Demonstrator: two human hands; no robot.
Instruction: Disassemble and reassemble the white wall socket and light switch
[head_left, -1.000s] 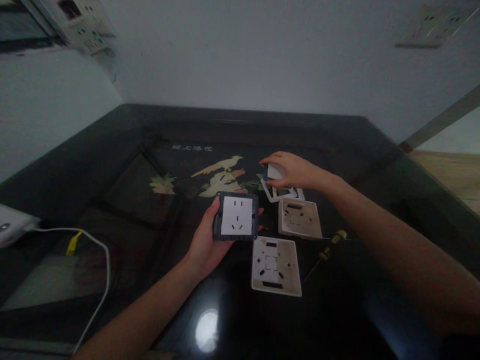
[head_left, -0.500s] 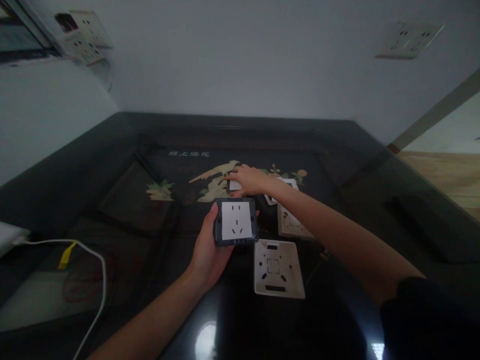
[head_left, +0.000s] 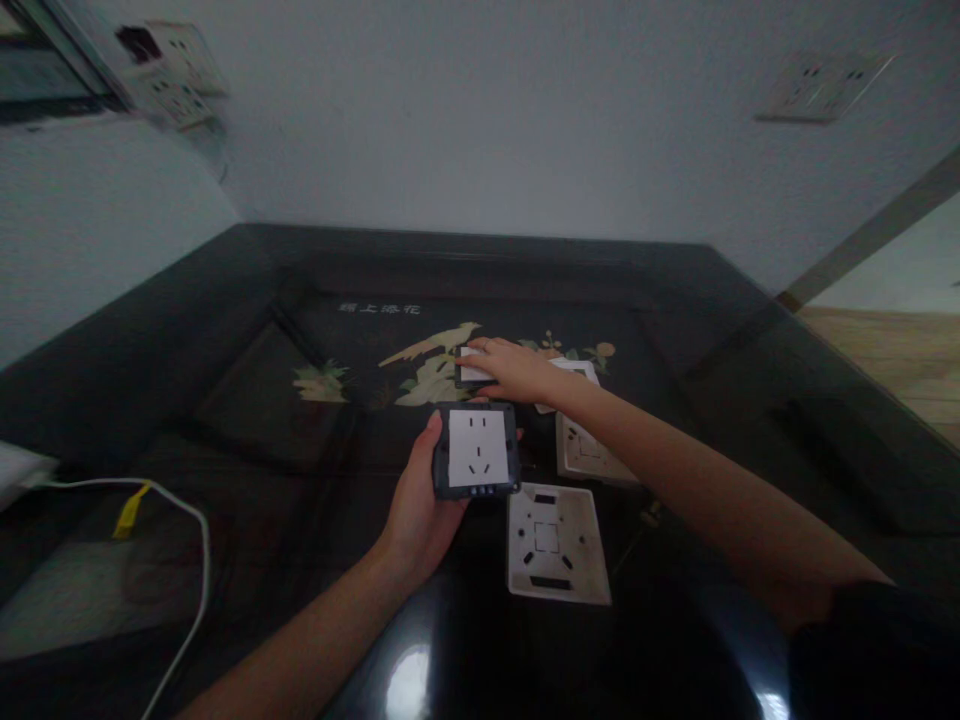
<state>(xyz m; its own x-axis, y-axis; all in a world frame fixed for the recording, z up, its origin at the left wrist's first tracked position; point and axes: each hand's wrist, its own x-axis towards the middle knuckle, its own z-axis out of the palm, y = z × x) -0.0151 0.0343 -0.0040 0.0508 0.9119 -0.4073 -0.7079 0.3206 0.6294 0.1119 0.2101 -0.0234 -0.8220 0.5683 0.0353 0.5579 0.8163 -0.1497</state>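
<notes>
My left hand (head_left: 420,505) grips a socket module (head_left: 478,449) with a white face and dark frame, its slots facing up. Just beyond it, my right hand (head_left: 517,368) reaches over a second socket module (head_left: 472,366) lying on the dark table, with fingers on its upper and right parts. A square white back box (head_left: 559,545) lies flat nearer to me. Another back box (head_left: 585,450) is partly hidden under my right forearm, and a white frame (head_left: 581,370) sits behind that arm.
The glossy dark table (head_left: 480,245) has a bird and flower inlay. A white cable (head_left: 206,540) with a yellow tag (head_left: 130,512) curves at the left. Wall sockets (head_left: 825,88) are at the upper right, and more (head_left: 180,85) at the upper left.
The held socket module has shifted slightly right and down with my left hand. My right hand has moved a little right and down, staying at the far module.
</notes>
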